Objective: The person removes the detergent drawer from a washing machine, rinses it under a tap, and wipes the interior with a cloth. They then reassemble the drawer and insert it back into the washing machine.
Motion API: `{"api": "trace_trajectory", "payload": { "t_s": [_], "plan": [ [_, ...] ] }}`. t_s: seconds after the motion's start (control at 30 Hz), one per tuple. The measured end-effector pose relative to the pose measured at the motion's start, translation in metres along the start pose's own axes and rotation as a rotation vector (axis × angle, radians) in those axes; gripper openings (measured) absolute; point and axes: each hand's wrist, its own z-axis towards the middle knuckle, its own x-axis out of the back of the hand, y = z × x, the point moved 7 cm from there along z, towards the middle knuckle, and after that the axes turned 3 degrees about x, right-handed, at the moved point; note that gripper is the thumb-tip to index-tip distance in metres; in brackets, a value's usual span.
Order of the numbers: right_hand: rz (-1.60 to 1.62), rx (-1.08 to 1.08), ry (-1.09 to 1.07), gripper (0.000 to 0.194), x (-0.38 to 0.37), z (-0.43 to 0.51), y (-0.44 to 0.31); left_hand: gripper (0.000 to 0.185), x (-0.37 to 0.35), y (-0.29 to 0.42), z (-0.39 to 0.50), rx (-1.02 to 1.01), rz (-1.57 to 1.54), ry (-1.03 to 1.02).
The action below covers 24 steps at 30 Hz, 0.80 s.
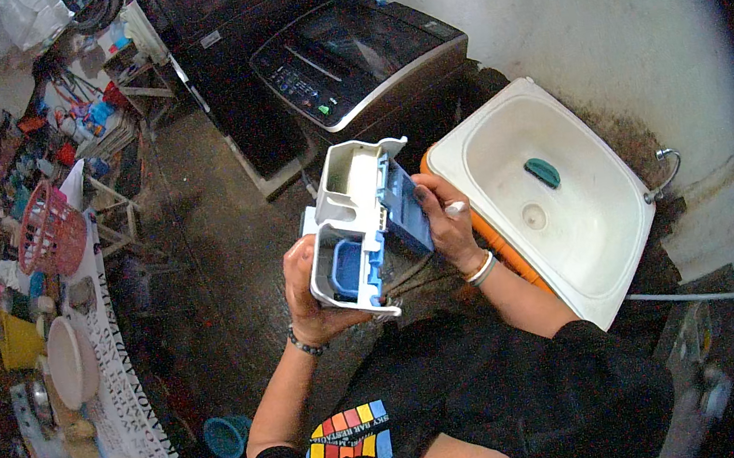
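A white plastic holder with two open compartments is held up in front of me, its blue hinged parts along the right side. My left hand grips its lower left, thumb on the edge of the nearer compartment, which has a blue rounded frame inside. My right hand holds the blue panel on the other side; a small white piece shows between its fingers. To the right, a green scrubbing brush or sponge lies in a white sink basin, apart from both hands.
A dark top-loading washing machine stands beyond the holder. A curved metal tap is at the sink's right, above a pale hose. At left a table bears a pink basket, a yellow container and basins; a teal bucket sits below.
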Motion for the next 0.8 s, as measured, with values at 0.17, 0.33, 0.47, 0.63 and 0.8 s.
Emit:
{"api": "trace_trajectory", "payload": {
  "t_s": [0.17, 0.33, 0.47, 0.63, 0.8],
  "plan": [
    [-0.292, 0.118, -0.14, 0.012, -0.012, 0.019, -0.017, 0.12, -0.015, -0.036, -0.02, 0.249, -0.351, 0.03],
    [-0.57, 0.234, -0.239, 0.02, -0.019, 0.056, -0.034, 0.109, -0.016, -0.054, -0.008, 0.469, -0.328, 0.209],
    [-0.689, 0.261, -0.319, 0.025, -0.025, 0.096, -0.041, 0.09, -0.042, -0.063, 0.012, 0.622, -0.814, 0.391],
    [-0.868, 0.233, -0.492, 0.022, -0.034, 0.135, -0.039, 0.062, -0.074, -0.063, 0.028, 0.806, -1.148, 0.364],
    [-0.817, 0.249, -0.654, 0.02, -0.042, 0.148, -0.051, 0.062, -0.081, -0.052, 0.027, 0.869, -1.266, 0.501]
  ]
}}
